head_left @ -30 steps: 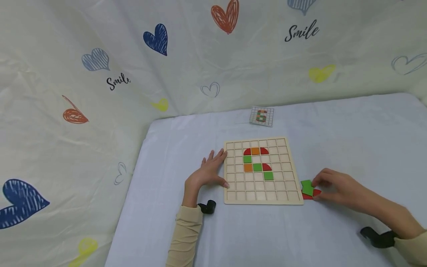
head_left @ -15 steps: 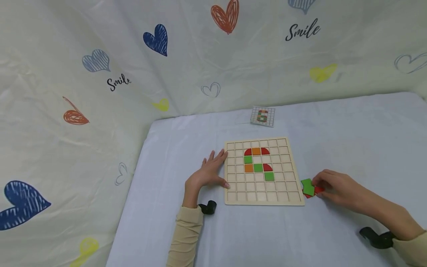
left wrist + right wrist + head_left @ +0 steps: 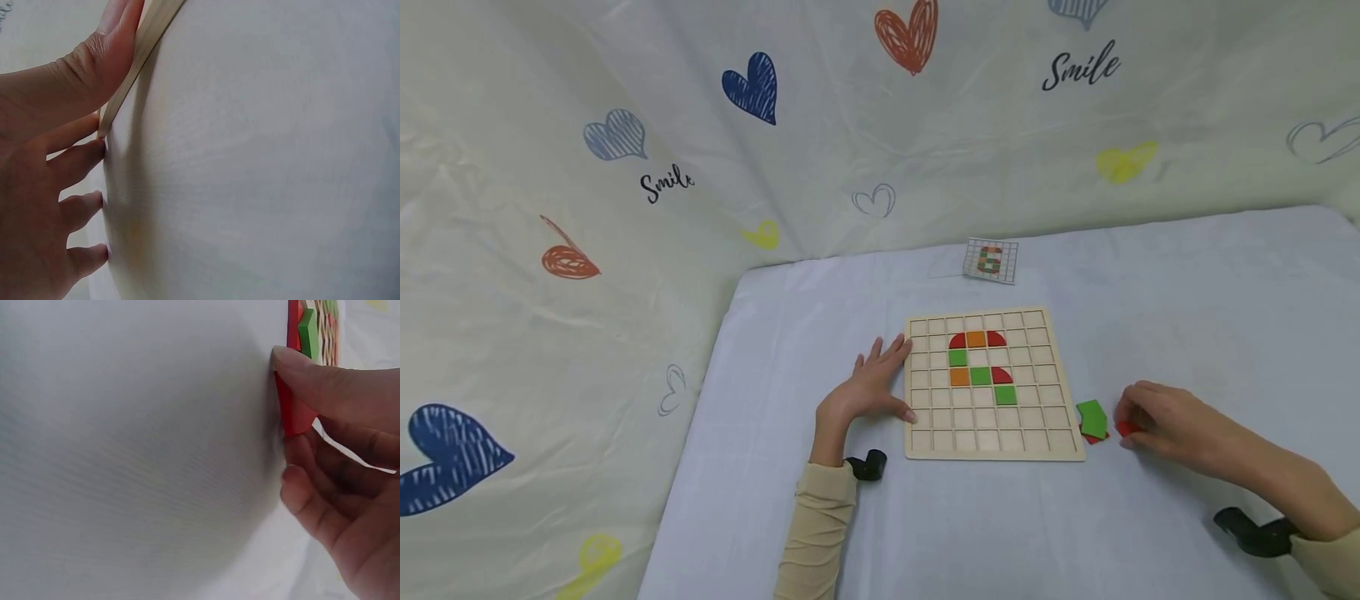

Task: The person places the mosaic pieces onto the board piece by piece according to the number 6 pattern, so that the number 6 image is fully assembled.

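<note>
One left hand (image 3: 867, 387) spread at a wooden grid board (image 3: 983, 398), one right hand (image 3: 1168, 423) pinching a red tile (image 3: 1126, 428).
From here I see the two hands well apart: the left hand touches the board's nine o'clock edge with its fingers stretched out, and the right hand is past the board, between three and four o'clock, squeezing the red tile with its thumb and fingers. Between that hand and the board, a loose green tile (image 3: 1092, 419) lies over more red. Eight red, orange and green squares and rounded bits (image 3: 981, 377) sit in the board. At twelve o'clock, on the white cloth (image 3: 1187, 317), is a little picture card (image 3: 990, 261).
</note>
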Motion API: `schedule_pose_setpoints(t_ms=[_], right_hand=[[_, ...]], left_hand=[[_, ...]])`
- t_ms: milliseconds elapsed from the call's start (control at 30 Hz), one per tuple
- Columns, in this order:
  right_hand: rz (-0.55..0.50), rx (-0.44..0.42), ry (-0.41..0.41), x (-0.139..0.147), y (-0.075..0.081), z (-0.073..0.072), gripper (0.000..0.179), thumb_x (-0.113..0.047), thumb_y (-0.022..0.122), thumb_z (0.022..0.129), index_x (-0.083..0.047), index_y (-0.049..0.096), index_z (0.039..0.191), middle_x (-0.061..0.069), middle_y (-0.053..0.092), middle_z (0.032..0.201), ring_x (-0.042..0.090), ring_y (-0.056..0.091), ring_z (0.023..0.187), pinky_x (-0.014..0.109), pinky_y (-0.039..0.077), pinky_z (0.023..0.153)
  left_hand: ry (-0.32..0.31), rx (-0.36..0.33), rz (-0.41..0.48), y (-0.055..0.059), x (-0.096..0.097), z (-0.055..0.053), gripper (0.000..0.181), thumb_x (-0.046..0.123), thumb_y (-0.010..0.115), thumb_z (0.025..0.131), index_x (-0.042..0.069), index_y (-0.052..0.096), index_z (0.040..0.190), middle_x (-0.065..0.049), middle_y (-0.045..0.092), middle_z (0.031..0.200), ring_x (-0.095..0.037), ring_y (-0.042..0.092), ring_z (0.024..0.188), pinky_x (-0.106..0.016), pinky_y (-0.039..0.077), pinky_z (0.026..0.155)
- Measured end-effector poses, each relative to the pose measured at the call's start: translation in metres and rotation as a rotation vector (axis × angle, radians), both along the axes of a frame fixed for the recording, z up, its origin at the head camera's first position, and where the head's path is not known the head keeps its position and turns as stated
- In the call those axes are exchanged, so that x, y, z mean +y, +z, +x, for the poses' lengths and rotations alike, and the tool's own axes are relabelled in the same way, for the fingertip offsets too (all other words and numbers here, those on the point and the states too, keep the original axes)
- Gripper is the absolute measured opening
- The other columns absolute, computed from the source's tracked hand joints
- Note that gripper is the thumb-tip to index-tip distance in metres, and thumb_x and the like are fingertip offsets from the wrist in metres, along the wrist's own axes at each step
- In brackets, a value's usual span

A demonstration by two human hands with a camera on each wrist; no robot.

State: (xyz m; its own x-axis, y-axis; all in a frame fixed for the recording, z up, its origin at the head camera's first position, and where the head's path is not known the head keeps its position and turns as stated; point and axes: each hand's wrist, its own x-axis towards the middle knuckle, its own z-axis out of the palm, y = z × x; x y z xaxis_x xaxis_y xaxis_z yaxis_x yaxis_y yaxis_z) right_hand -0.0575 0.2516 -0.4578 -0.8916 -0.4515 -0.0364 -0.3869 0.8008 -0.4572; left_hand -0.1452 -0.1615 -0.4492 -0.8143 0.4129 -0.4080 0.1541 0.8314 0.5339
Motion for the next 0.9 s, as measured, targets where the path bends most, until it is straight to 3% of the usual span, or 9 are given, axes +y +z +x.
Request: schedule_pose_setpoints(t_ms=[300,633,900], right_hand=[[-0.142,0.133,0.061,0.001,-0.005,0.0,0.039,0.004,0.091,0.065,-0.02,0.065,0.083,-0.021,0.063,0.08,-0.01,0.05,0.071,0.02,0.052,0.059],[-0.216,0.216,0.102,-0.004,0.002,-0.004,0.039,0.007,0.09,0.064,-0.016,0.077,0.092,-0.015,0.07,0.085,-0.01,0.053,0.072,0.012,0.05,0.06],[-0.278,0.205,0.113,-0.017,0.006,-0.007,0.04,0.006,0.089,0.066,-0.022,0.075,0.091,-0.018,0.071,0.085,-0.007,0.055,0.07,0.01,0.047,0.06]], left_hand=[[-0.002,0.004,0.004,0.001,0.0,0.0,0.122,0.028,0.094,0.074,0.02,0.015,0.167,0.005,0.005,0.174,-0.025,-0.01,0.161,-0.051,-0.006,0.13],[-0.004,0.008,-0.003,-0.001,0.0,-0.001,0.122,0.03,0.094,0.074,0.022,0.015,0.167,0.006,0.004,0.174,-0.025,-0.01,0.161,-0.05,-0.006,0.13],[-0.015,0.01,0.014,0.002,-0.001,0.001,0.121,0.029,0.093,0.075,0.018,0.016,0.167,0.002,0.005,0.174,-0.027,-0.009,0.161,-0.054,-0.005,0.129]])
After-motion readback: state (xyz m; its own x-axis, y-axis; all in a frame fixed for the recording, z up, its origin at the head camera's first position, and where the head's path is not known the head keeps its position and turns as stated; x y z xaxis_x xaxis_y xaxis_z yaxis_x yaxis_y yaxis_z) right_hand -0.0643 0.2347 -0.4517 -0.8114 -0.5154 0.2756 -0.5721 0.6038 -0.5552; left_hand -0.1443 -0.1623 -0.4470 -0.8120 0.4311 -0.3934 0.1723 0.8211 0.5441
